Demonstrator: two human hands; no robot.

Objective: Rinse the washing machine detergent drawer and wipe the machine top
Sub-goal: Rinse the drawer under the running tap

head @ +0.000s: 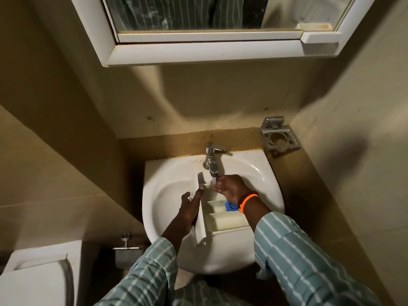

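Resting lengthwise in the white sink (163,195), the drawer (223,219) lies with its far end under the tap (211,159) and its near end toward the person. Water (214,181) runs from the spout in a thin stream onto that far end. The drawer is white plastic, split into compartments; a blue insert (230,206) sits in the middle one, just beside the right wrist.

The left hand (191,207) lies flat along the drawer's left wall, fingers straight and pointing away from the body, thumb out to the side — pressed against the wall more than wrapped round it. The right hand (230,187) reaches into the far compartment right below the stream, fingers curled down and wet; whether they pinch anything or only rub the plastic cannot be told. An orange band (248,202) and a darker one circle the right wrist. Both sleeves are pale green with white stripes.

The tap's lever points to the right. Behind the sink runs a brown ledge (176,144), stained along the joint. A metal holder (279,135) with a round ring is fixed to the wall at the right, well apart from the tap. Above hangs a white-framed mirror cabinet (198,51) — its glass reflects striped cloth. At the lower left stands a white toilet tank (37,279), and between it and the sink a small metal valve (125,242) juts from the wall.
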